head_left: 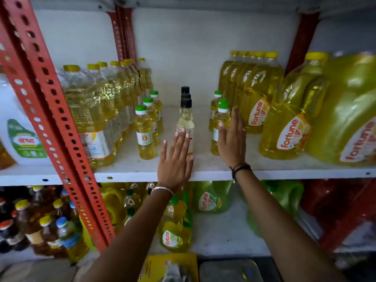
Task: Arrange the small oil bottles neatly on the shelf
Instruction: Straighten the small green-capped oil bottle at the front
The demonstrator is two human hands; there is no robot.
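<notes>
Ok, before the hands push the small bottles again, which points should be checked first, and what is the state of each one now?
1. Left hand flat and empty against the front black-capped bottle: ok.
2. Right hand flat beside the right green-capped row: ok.
3. Black-capped row one behind another, upright: ok.
4. Left green-capped row upright: ok.
5. Front bottles level with each other: not ok, the black-capped one is hidden low down, cannot tell fully.
6. Shelf edge bare in front: ok.

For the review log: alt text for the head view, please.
Two flat, open hands, left hand and right hand, press against small oil bottles lined up on a white shelf, between large yellow oil bottles.
</notes>
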